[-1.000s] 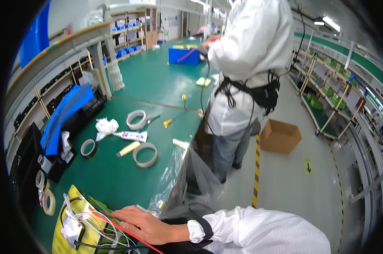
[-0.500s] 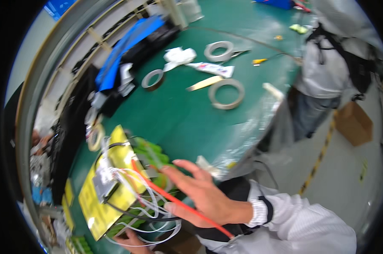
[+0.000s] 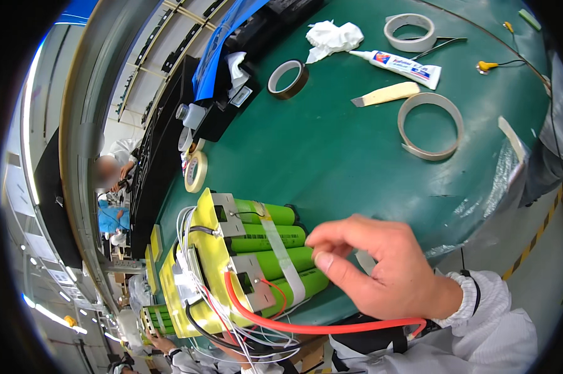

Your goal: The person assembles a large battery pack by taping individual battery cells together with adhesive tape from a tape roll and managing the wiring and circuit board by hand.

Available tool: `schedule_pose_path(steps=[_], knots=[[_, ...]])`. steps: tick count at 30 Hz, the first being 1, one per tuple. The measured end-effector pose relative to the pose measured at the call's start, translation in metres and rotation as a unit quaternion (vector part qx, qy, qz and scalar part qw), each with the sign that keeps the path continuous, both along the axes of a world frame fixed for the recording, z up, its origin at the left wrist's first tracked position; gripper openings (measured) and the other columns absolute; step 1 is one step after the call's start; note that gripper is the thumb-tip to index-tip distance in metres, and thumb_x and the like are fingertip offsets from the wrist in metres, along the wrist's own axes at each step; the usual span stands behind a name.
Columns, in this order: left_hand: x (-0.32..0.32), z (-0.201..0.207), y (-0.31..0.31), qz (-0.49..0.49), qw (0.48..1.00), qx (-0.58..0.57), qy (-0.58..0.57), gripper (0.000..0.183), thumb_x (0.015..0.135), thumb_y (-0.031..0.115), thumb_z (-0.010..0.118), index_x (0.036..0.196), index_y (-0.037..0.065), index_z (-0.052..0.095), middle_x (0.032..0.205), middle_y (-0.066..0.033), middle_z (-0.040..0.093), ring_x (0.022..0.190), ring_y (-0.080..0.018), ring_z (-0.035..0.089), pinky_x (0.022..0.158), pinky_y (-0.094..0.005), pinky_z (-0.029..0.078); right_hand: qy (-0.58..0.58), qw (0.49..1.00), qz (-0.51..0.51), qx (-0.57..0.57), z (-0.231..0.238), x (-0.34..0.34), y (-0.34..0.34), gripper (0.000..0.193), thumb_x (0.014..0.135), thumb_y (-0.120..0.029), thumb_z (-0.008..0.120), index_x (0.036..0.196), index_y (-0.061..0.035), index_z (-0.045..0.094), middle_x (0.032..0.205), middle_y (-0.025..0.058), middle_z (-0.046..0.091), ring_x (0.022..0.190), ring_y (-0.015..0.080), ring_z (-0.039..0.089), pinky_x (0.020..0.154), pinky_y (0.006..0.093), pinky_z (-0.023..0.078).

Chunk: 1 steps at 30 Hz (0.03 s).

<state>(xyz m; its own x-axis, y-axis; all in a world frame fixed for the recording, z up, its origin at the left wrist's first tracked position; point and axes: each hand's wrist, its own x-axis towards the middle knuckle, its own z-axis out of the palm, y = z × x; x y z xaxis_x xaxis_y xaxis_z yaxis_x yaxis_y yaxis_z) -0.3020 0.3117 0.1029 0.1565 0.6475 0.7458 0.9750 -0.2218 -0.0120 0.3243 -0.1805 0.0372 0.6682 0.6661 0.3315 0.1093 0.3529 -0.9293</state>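
Observation:
A battery pack [image 3: 272, 238] of green cylindrical cells stands tilted at the table's near left, with a strip of whitish tape across the cells. Yellow insulating board [image 3: 214, 265] covers its left side, carrying a bundle of white wires [image 3: 183, 240]. A thick red cable [image 3: 331, 323] runs from the pack rightward below my right hand [image 3: 381, 268]. That hand is half curled at the cells' right ends, thumb and forefinger apart with nothing seen between them; contact is unclear. My left hand [image 3: 233, 354] is low by the pack, mostly hidden behind wires, its fingers out of sight.
On the green table [image 3: 331, 156] lie tape rolls [image 3: 431, 126], a white tube [image 3: 406, 67], a cream-handled blade [image 3: 388, 93] and crumpled tissue [image 3: 333, 38]. Black equipment [image 3: 219, 118] lines the left. A co-worker's hand [image 3: 161, 342] touches another green pack [image 3: 157, 318].
The view has swung, and the pack now shows its cells and taped side. My right hand has gone from spread fingers over the wires to half curled at the cell ends.

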Motion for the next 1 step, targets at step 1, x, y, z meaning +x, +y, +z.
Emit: schedule_pose_path(steps=[1], knots=[[0.0036,0.0094,0.0174,0.009,1.000,-0.004,0.004,0.048,0.097,0.010,0.062,0.141,0.005,0.047,0.143,-0.0198,0.051,0.133,-0.0362,0.047,0.110,-0.0447,0.038,0.089,0.996,0.021,0.006,-0.0012,-0.0053,0.0108,0.019,0.091,-0.008,0.064,0.105,0.0049,0.063,0.080,0.0115,0.068,0.069,0.0180,0.064,0.063,0.0325,0.052]])
